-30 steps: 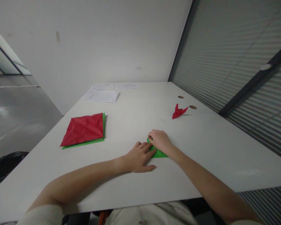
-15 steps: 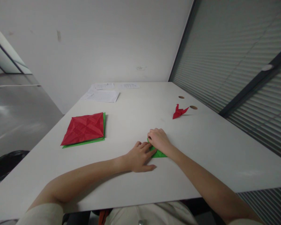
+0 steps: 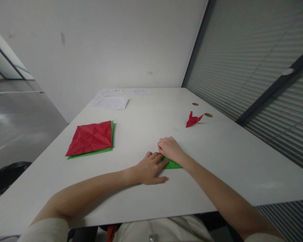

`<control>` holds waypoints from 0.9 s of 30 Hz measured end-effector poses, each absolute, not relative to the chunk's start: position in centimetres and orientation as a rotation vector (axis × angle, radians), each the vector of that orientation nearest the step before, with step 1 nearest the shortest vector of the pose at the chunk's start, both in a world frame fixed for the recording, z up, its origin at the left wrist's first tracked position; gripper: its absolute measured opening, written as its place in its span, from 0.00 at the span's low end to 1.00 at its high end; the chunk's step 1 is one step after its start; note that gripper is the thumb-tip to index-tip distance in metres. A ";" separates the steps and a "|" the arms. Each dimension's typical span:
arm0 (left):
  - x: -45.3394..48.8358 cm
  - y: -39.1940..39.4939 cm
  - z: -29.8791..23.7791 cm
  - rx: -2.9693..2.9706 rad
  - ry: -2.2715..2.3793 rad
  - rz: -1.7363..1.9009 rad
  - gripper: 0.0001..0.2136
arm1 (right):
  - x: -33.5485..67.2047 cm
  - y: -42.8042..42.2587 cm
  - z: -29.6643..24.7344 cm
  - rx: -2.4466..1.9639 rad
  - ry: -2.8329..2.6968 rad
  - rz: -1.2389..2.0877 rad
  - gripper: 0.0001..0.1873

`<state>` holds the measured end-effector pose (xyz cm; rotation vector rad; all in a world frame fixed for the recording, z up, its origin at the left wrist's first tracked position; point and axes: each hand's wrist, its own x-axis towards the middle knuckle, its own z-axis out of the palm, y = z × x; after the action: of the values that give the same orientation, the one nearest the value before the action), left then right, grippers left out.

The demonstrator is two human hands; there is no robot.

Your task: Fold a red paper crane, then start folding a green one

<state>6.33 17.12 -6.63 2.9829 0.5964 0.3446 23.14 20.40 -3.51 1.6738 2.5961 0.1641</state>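
A folded piece of green origami paper [image 3: 174, 165] lies flat on the table close to me, partly covered by both hands. My left hand [image 3: 151, 169] rests palm down at its left side, fingers spread with the tips on the paper and the thumb stretched out on the table. Across the paper's upper left part, my right hand [image 3: 170, 148] is closed, its fingers curled and pressed together at the edge. The exact grip under those fingers is hidden.
On the left sits a stack of creased red paper [image 3: 92, 137] over green sheets. A red origami crane [image 3: 194, 119] stands at the right, near two round table holes. Printed sheets [image 3: 111, 102] lie at the back left, and blinds [image 3: 242, 67] run along the right side.
My right hand has shifted slightly up and left along the green paper, showing a little more of its lower right. My left hand stays in place.
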 end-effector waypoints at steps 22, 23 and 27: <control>6.4 17.1 -6.3 3.009 0.609 0.351 0.31 | 25.0 19.0 -2.3 1.525 2.648 -0.088 0.12; 6.4 17.1 -6.2 3.012 0.616 0.348 0.30 | 25.1 19.0 -2.2 1.532 2.662 -0.130 0.12; 6.4 17.0 -6.0 3.010 0.659 0.343 0.30 | 25.9 19.1 -2.1 1.555 2.738 -0.335 0.12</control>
<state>6.43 16.95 -6.00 3.0104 0.6592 0.3432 25.93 19.11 -2.12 1.5547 2.7377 -0.3351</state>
